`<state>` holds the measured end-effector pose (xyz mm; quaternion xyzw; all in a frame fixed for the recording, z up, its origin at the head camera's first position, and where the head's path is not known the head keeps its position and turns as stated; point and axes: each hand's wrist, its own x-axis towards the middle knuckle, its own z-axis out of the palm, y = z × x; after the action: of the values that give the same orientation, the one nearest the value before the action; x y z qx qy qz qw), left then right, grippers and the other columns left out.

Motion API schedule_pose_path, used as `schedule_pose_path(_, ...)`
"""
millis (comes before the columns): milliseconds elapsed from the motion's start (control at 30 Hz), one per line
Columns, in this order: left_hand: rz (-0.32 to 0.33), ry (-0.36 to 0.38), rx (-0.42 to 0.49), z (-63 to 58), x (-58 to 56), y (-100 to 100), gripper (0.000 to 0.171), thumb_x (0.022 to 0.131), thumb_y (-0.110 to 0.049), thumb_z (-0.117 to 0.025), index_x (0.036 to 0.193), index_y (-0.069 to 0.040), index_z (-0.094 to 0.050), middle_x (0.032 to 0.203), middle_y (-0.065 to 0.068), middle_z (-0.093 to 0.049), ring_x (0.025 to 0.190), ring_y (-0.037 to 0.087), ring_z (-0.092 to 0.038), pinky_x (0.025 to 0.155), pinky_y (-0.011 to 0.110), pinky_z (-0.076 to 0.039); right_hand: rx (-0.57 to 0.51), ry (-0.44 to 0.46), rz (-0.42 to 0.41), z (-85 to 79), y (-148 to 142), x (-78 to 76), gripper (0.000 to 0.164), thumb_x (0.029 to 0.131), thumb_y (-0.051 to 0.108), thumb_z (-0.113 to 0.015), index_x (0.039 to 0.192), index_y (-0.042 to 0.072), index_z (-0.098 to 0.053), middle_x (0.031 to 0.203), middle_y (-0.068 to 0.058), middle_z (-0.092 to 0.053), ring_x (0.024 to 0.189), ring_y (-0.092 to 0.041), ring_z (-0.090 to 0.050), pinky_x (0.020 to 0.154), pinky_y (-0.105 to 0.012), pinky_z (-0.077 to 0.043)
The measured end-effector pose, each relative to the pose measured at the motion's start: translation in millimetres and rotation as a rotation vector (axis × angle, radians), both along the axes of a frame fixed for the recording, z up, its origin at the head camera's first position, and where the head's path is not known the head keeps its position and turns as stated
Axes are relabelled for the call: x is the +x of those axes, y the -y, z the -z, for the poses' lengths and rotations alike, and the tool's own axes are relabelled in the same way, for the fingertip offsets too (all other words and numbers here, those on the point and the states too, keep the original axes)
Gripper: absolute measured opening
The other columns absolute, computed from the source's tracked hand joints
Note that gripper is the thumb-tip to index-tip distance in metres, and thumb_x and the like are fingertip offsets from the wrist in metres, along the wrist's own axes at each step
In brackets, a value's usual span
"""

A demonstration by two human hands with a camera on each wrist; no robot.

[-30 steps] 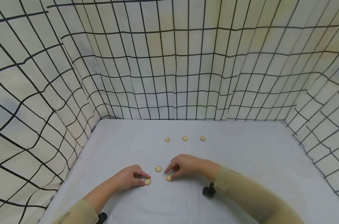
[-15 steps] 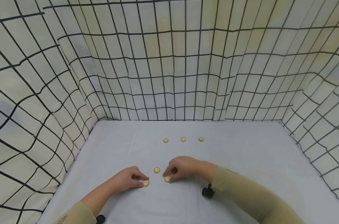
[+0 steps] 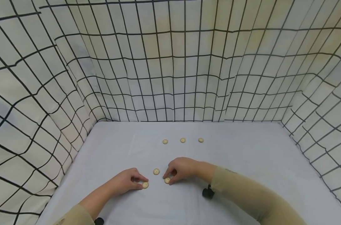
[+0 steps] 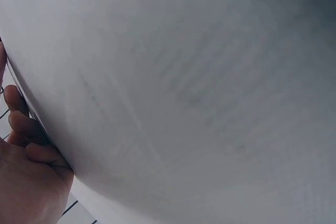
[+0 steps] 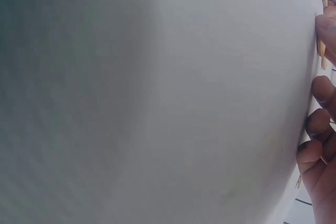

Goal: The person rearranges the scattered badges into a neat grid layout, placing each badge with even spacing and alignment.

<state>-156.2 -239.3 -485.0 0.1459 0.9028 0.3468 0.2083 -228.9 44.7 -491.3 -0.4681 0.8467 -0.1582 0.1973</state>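
My left hand (image 3: 124, 182) lies low at the tablecloth and pinches a round beige button (image 3: 145, 185) at its left edge between thumb and index finger. To the right, my right hand (image 3: 184, 168) holds a second beige button (image 3: 167, 180), index fingertip at its far left side and thumb at its near right edge. Between the two hands and slightly farther away lies a third button (image 3: 156, 171), flat and untouched. In the right wrist view the right hand's curled fingers (image 5: 317, 121) rest at the cloth. The left wrist view shows only part of the left hand (image 4: 31, 177).
Farther back, three more beige buttons lie in a row: a left one (image 3: 165, 141), a middle one (image 3: 183, 140) and a right one (image 3: 201, 140). White cloth (image 3: 243, 150) covers the table. White walls with a black grid (image 3: 173, 62) enclose its back and sides.
My right index fingertip has come down closer to the button by the thumb. Everything in the head view has shifted slightly left and down together; the left hand keeps its place at its button.
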Motion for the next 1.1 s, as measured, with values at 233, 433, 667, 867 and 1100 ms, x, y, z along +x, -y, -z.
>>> schedule_pose_path(233, -0.009, 0.015, 0.026, 0.2, -0.5, 0.0, 0.022, 0.082, -0.026, -0.082, 0.104, -0.026, -0.079, 0.089, -0.006, -0.059, 0.079, 0.014, -0.049, 0.070, 0.026, -0.040, 0.023, 0.028, -0.002, -2.2, -0.2, -1.4, 0.029, 0.083, 0.035, -0.081, 0.112, 0.033, -0.077, 0.077, 0.017, -0.058, 0.071, 0.000, -0.049, 0.066, -0.017, -0.042)
schedule_pose_path(433, -0.010, 0.017, 0.023, -1.1, 0.4, -0.7, 0.022, 0.082, -0.025, -0.082, 0.103, -0.027, -0.079, 0.089, -0.006, -0.059, 0.079, 0.015, -0.049, 0.069, 0.026, -0.040, 0.039, 0.058, 0.022, -2.5, 0.3, -1.4, 0.027, 0.083, 0.035, -0.081, 0.109, 0.035, -0.077, 0.078, 0.019, -0.060, 0.073, -0.001, -0.050, 0.067, -0.018, -0.043)
schedule_pose_path(667, -0.010, 0.014, 0.029, -2.0, 0.0, -0.9, 0.022, 0.082, -0.024, -0.081, 0.104, -0.025, -0.079, 0.089, -0.005, -0.059, 0.079, 0.015, -0.048, 0.068, 0.026, -0.040, 0.039, 0.042, 0.024, -2.0, 0.1, -1.5, 0.023, 0.083, 0.036, -0.081, 0.106, 0.035, -0.078, 0.078, 0.019, -0.060, 0.074, -0.001, -0.050, 0.067, -0.018, -0.043)
schedule_pose_path(867, -0.013, 0.013, 0.019, -0.9, -0.7, -0.4, 0.022, 0.082, -0.025, -0.082, 0.104, -0.025, -0.079, 0.089, -0.006, -0.059, 0.079, 0.015, -0.048, 0.068, 0.026, -0.040, 0.033, 0.021, -0.004, -3.5, -0.5, -1.2, 0.023, 0.084, 0.036, -0.081, 0.106, 0.034, -0.078, 0.076, 0.019, -0.059, 0.072, 0.000, -0.050, 0.066, -0.018, -0.042)
schedule_pose_path(1100, -0.010, 0.015, 0.024, -1.0, -0.3, -0.2, 0.022, 0.081, -0.025, -0.082, 0.103, -0.026, -0.079, 0.090, -0.005, -0.060, 0.080, 0.016, -0.049, 0.069, 0.027, -0.041, 0.022, 0.016, -0.006, -2.7, -1.1, -0.8, 0.021, 0.084, 0.034, -0.080, 0.105, 0.034, -0.078, 0.076, 0.020, -0.059, 0.071, 0.000, -0.050, 0.065, -0.018, -0.042)
